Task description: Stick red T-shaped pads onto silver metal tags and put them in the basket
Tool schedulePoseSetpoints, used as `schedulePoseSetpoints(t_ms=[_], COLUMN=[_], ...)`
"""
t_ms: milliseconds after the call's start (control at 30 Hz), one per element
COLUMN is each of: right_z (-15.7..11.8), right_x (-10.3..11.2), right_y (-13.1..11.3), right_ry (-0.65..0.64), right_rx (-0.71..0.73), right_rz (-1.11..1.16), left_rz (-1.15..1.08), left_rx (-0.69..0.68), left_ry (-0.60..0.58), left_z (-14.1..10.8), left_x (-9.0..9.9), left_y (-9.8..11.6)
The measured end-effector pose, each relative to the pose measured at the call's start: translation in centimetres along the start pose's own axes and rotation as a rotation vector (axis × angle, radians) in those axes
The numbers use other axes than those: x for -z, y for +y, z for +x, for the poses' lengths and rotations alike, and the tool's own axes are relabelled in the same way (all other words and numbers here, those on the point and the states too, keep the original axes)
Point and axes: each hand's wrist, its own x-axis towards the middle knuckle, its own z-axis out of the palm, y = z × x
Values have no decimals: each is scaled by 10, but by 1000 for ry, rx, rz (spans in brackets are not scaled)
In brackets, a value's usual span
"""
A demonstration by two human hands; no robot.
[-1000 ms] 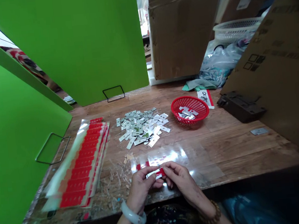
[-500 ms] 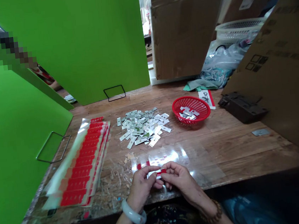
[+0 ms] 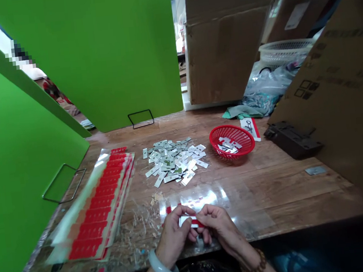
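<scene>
Between my two hands, above the table's front edge, is a small white piece with a red part (image 3: 194,223). My left hand (image 3: 176,231) pinches its white end between thumb and fingers. At the red end, my right hand (image 3: 217,223) has its thumb and forefinger closed on it. Just behind the hands lies a clear plastic sheet (image 3: 220,192) with a few red bits. Farther back is a loose pile of small metal plates (image 3: 171,158). A red basket (image 3: 249,143) to its right holds several red and white pieces.
Sheets of red stickers (image 3: 96,201) lie on the left of the wooden table (image 3: 287,185). Green boards (image 3: 120,51) stand at the left and back. A dark metal block (image 3: 294,139), a small plate (image 3: 315,170) and cardboard (image 3: 335,89) are at the right.
The camera view has tilted slightly, so the tabletop sits lower in the picture. Both hands still hold the piece, whose white part shows more clearly between the fingers.
</scene>
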Motion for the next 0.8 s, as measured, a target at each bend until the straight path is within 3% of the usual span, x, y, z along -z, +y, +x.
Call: schedulePoseSetpoints(t_ms=[200,300,500,600,700,800], right_z=[6,12,37,44,43,35], right_x=[14,27,57,62,58,52], right_y=[-10,-27,-107,-129,-111,-69], right_ry=[-105,-102,187,287,268,218], right_rx=[-34,-11,314,416,372,351], right_rz=[-207,-292,-68,110,11,-342], left_rz=[-51,-58,65,219,403,576], left_rx=[-3,16,-147,-262,-333,-389], left_ry=[-36,-6,127,187,216,218], left_z=[2,6,14,13,12,14], left_x=[1,4,16,20,20,17], left_y=[-6,-10,-19,-25,-29,-32])
